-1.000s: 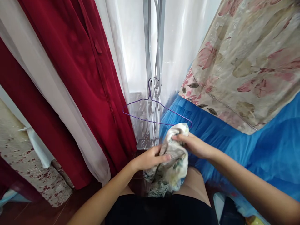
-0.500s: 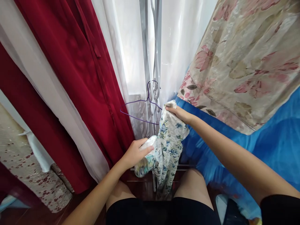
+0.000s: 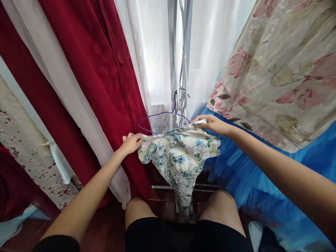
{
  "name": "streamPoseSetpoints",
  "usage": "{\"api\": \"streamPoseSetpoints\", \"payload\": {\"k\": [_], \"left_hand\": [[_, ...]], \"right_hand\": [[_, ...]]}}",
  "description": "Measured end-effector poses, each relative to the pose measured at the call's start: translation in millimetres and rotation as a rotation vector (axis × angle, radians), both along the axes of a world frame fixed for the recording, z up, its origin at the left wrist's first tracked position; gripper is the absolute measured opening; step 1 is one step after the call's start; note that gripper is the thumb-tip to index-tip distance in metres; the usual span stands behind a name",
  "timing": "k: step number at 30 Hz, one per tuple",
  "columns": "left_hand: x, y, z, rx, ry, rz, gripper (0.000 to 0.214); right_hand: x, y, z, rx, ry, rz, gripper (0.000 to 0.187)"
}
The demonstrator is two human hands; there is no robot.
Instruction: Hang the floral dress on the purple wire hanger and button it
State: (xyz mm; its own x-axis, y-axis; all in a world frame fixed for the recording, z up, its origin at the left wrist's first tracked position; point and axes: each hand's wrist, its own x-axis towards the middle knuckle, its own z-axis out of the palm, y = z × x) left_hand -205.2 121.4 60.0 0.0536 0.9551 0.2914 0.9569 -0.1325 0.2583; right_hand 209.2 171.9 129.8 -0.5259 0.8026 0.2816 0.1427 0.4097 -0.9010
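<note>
A white floral garment [image 3: 181, 150] with blue and green flowers is stretched sideways between my hands, its narrow lower end hanging between my knees. My left hand [image 3: 132, 143] is closed on its left upper corner. Pinching the right upper edge is my right hand [image 3: 212, 125]. A purple wire hanger [image 3: 160, 113] hangs by its hook from grey-white straps [image 3: 181, 66] just behind the garment. The hanger's right arm end meets the cloth near my right fingers; the garment's top edge hides part of its lower bar.
Long red fabric [image 3: 86, 70] hangs at left, with white sheer cloth [image 3: 157, 52] behind the hanger. On the right hang a beige cloth with pink flowers [image 3: 278, 80] and blue tulle [image 3: 236, 182]. Dark reddish floor [image 3: 105, 231] shows below.
My left hand has moved left and up, spreading the bunched garment wide. My right hand stays at its upper right edge. The hanger now sits more behind the cloth.
</note>
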Motion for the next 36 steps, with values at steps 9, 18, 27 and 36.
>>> {"api": "streamPoseSetpoints", "payload": {"k": [9, 18, 27, 36], "left_hand": [[39, 40, 59.8, 0.194, -0.069, 0.059, 0.027], [24, 48, 31.9, -0.018, 0.04, 0.181, 0.033], [40, 60, 42.3, -0.054, 0.081, 0.251, 0.052], [47, 46, 53.4, 0.354, -0.158, -0.376, 0.044]], "right_hand": [[-2, -8, -1.5, -0.231, 0.092, 0.017, 0.03], [-8, -9, -3.7, -0.257, 0.139, 0.002, 0.026], [-10, -7, -10.9, -0.269, 0.195, -0.023, 0.027], [1, -10, -8.2, -0.428, 0.153, -0.026, 0.027]]}}
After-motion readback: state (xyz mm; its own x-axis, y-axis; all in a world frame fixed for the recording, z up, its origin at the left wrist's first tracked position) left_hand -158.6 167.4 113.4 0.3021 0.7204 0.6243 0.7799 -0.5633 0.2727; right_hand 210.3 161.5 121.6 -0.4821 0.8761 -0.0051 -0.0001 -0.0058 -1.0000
